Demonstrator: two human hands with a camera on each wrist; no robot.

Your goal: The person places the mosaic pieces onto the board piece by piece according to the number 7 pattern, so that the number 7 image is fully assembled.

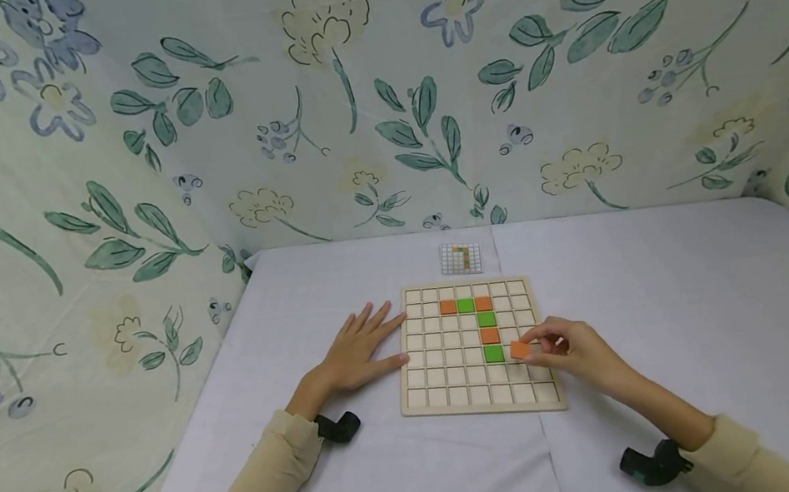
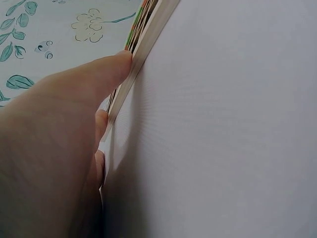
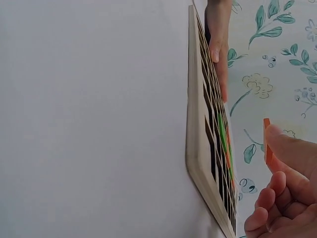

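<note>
A wooden grid board (image 1: pixel 484 411) lies on the white cloth, with orange and green square tiles in some of its cells. They form a short row near the far side and a column running toward me, ending in a green tile (image 1: pixel 494 354). My right hand (image 1: pixel 577 346) pinches an orange tile (image 1: pixel 520 349) between thumb and fingers, over the board's right part. In the right wrist view that orange tile (image 3: pixel 268 141) is held above the board's surface. My left hand (image 1: pixel 356 350) lies with fingers spread, thumb and a fingertip at the board's left edge.
Beyond the board's far edge lies a small card (image 1: pixel 460 258) printed with a grid and a coloured pattern. A floral cloth (image 1: pixel 346 118) hangs behind and beside the table. Black wrist devices (image 1: pixel 339 428) sit by both sleeves.
</note>
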